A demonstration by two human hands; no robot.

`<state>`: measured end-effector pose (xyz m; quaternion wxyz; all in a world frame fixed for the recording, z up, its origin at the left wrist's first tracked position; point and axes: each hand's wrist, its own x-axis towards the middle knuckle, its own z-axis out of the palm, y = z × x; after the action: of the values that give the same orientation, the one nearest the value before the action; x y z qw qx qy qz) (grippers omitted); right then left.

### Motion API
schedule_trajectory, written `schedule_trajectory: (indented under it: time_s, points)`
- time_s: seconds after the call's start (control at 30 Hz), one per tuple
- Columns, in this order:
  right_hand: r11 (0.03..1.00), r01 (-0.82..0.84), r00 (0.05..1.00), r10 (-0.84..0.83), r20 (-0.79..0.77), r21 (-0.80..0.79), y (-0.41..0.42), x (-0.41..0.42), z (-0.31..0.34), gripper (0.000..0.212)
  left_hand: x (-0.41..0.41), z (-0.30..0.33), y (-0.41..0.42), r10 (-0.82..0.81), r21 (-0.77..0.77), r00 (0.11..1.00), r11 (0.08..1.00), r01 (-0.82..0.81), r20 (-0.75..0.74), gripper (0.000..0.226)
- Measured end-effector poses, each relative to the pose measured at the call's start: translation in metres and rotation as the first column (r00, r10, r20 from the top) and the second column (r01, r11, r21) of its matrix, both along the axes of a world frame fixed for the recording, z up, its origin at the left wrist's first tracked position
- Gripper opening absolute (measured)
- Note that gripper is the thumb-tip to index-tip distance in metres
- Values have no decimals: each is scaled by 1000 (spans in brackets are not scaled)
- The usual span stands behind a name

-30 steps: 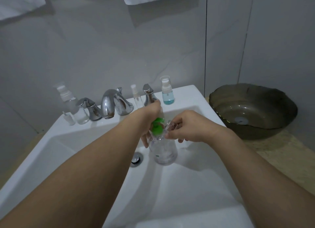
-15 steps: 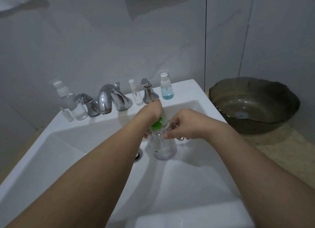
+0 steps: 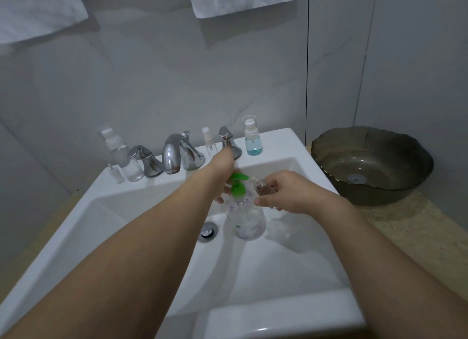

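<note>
Steadying pump bottle (image 3: pixel 247 219) over sink (image 3: pixel 278 275); left hand (image 3: pixel 222 166) fingers curling round neck beneath green pump (image 3: pixel 238 186); right hand (image 3: pixel 286 193) fingers pinching small vial (image 3: pixel 262 186); plastic probably handling light, stiff, slippery.

At the back of the sink (image 3: pixel 278 310), the tap (image 3: pixel 174 153) sits between the left handle (image 3: pixel 145 161) and the right handle (image 3: pixel 228 139). A few bottles (image 3: pixel 119 153) stand left of the left handle, and the last bottle (image 3: pixel 252 136) stands right of the right handle. The pump bottle (image 3: pixel 247 219) is in the sink, just right of the drain (image 3: pixel 208 231), with your left hand (image 3: pixel 225 166) behind it and your right hand (image 3: pixel 291 194) on its right. The bowl (image 3: pixel 395 151) sits on the counter (image 3: pixel 417 227), right of the sink.
</note>
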<state>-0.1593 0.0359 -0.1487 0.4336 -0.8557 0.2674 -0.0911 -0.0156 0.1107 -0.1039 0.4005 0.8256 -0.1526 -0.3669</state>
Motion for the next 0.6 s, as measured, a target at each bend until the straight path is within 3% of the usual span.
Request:
schedule_trajectory:
  time_s: [0.13, 0.37, 0.6]
  points:
    - [999, 24, 1000, -24, 3, 30, 12, -3, -1, 19, -4, -6, 16, 13, -30, 998, 999, -12, 58, 72]
    - [994, 0, 999, -4, 36, 110, 54, 6, 9, 18, 5, -13, 70, -164, 164, 979, 976, 144, 117, 78]
    - [985, -38, 996, 24, 81, 167, 108, 61, 11, 16, 68, -16, 136, -174, 188, 921, 976, 113, 349, 39]
